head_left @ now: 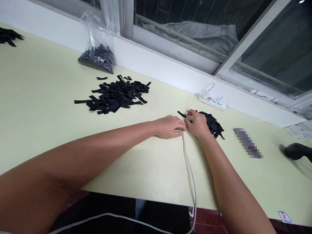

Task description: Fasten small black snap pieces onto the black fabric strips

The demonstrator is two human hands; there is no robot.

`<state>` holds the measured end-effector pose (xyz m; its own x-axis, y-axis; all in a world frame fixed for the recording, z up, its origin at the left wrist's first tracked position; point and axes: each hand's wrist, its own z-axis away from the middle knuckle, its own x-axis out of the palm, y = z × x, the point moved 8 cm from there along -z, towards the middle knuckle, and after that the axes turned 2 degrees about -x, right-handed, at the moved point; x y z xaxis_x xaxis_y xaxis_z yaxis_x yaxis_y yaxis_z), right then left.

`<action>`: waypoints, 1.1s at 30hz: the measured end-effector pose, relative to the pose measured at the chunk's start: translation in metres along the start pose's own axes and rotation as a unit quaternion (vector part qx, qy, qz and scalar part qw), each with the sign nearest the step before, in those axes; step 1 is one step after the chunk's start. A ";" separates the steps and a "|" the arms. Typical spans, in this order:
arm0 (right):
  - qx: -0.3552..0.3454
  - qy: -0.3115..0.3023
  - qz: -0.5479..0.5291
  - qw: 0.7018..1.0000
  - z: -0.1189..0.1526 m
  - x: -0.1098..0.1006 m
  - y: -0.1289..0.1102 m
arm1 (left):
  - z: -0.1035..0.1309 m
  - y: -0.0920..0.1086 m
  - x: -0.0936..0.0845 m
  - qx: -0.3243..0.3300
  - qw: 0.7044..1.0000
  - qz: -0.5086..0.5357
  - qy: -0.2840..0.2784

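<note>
While the left hand (170, 127) pinches the white cable (189, 159), the right hand (198, 123) curls loosely beside it, grip unclear, near the right-hand pile of black strips (212, 123); a power strip (213, 102) lies beyond.

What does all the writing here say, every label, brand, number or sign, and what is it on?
No text reads clearly.
Sticker on the table, lower right: red characters in a blue border, too blurred.
Papers at far right: faint print, too blurred.
Black strips: tiny white marks on a few, too small.
Oblong item right of the strips: pixelated, so any text is hidden.
</note>
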<state>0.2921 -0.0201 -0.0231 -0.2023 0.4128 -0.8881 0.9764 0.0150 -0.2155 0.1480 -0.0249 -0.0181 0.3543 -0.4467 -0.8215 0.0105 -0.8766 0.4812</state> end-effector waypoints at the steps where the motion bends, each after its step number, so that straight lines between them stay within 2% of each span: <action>1: 0.001 0.000 -0.007 1.000 0.000 0.000 0.000 | 0.000 0.000 0.000 0.001 1.000 0.001 0.003; 13: 0.056 -0.019 -0.087 0.994 0.000 -0.004 -0.002 | 0.000 -0.001 0.001 0.000 1.000 0.001 0.004; 17: 0.059 0.005 -0.108 0.992 0.000 -0.015 0.001 | 0.001 -0.001 0.000 0.001 1.000 0.003 0.005; 20: 0.085 0.024 -0.129 0.988 0.001 -0.027 0.015 | 0.000 -0.001 0.000 -0.005 1.000 0.005 0.001; 23: 0.148 0.040 -0.127 0.980 0.004 -0.041 0.038 | 0.000 -0.002 0.001 -0.012 1.000 0.004 -0.008; 28: 0.224 0.052 -0.068 0.971 0.014 -0.059 0.071 | 0.000 -0.002 0.001 -0.016 1.000 0.003 -0.017; 33: 0.266 0.036 0.003 0.963 0.021 -0.061 0.096 | 0.000 -0.001 0.001 -0.011 1.000 0.010 -0.015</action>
<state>0.3961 -0.0633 0.0016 -0.1717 0.4736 -0.8638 0.7973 -0.4483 -0.4042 0.1482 -0.0244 -0.0195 0.3256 -0.4689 -0.8210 0.0240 -0.8640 0.5030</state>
